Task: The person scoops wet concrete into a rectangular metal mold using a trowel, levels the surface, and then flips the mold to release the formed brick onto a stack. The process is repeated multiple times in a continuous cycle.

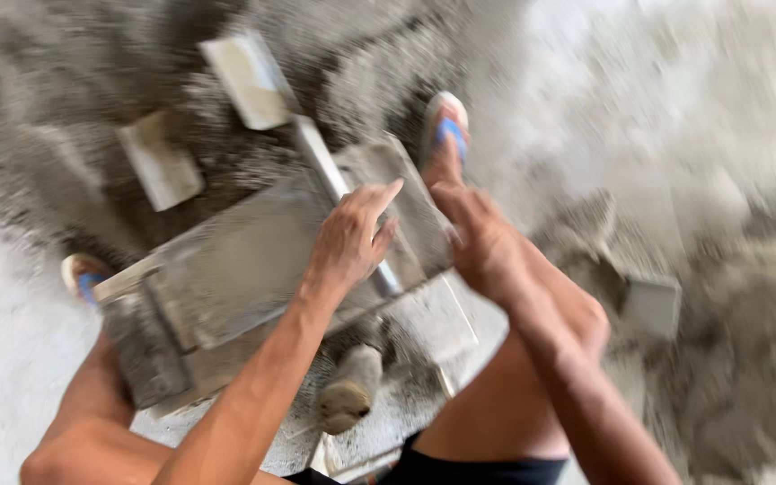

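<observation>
Head view, blurred by motion: the left hand (350,241) lies palm-down on a grey metal bar (334,184) that runs across the top of a rectangular grey mould (253,260). Its fingers are spread and stretched along the bar, resting on it and not curled around it, so the hand is unclenched and grasps nothing. The right hand (480,242) sits at the far right edge of the mould, its back to the camera; the blur and the angle hide its fingers, so I cannot tell whether it grips the edge or only presses against it.

The mould lies tilted between the person's knees, its flat top smeared with grey mortar, its dark near-left end pointing toward the left knee. A mortar-caked stub (349,392), rounded like a tool handle, sticks out from under its near side.

Just past the right hand, a foot in a blue-strapped sandal (446,126) stands on the ground; the other sandal (85,274) shows at the left end of the mould. Beyond the mould, two pale rectangular blocks (249,79) lie well apart on a dark heap of wet sand-and-cement mix (56,81). At the right, a small pale grey square piece (653,305) lies near another grey heap. No labels or packages can be made out.
</observation>
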